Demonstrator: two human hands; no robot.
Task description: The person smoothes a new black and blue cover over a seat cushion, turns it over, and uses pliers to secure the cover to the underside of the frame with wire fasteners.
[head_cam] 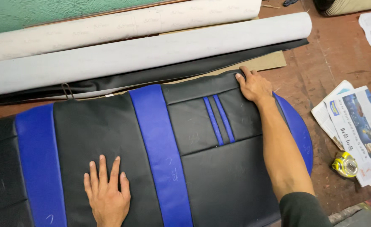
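A large seat cover of black leatherette with blue stripes lies flat across the wooden table. My left hand rests flat on a black panel near the front, fingers spread, holding nothing. My right hand reaches to the far edge of the cover, and its fingers curl over and grip that edge. My right forearm lies across the cover's right part.
Behind the cover lie a grey roll, a whitish roll and a black sheet on brown cardboard. Newspapers lie at the right, with a yellow tape measure beside them. A metal clip sits at the cover's far edge.
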